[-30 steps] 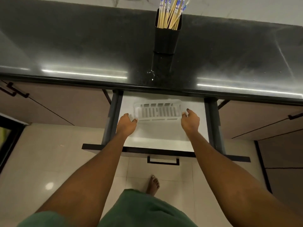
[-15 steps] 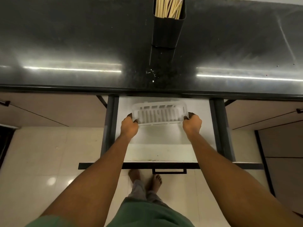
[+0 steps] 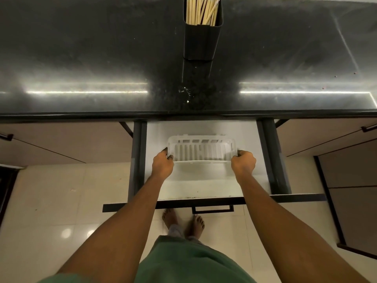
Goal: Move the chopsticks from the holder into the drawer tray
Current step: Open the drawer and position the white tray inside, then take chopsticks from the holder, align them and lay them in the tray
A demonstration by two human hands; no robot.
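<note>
A white slotted tray [image 3: 201,149] lies inside the open drawer [image 3: 206,186] under the counter. My left hand [image 3: 163,164] grips the tray's left end and my right hand [image 3: 243,162] grips its right end. The tray looks tilted, its near edge raised toward me. Several pale chopsticks [image 3: 201,10] stand upright in a black rectangular holder [image 3: 202,40] at the back of the dark counter, directly beyond the drawer. Their tops are cut off by the frame's upper edge.
The glossy black counter [image 3: 91,58] spans the view, with a few water drops [image 3: 184,92] near its front edge. Closed cabinet fronts [image 3: 61,144] flank the drawer on both sides. The drawer's black front with a handle [image 3: 212,209] juts out above my bare feet on the tiled floor.
Both hands went from resting beside the tray to closing on its two ends. The tray has shifted slightly toward me and tipped, and my view has moved closer to the counter.
</note>
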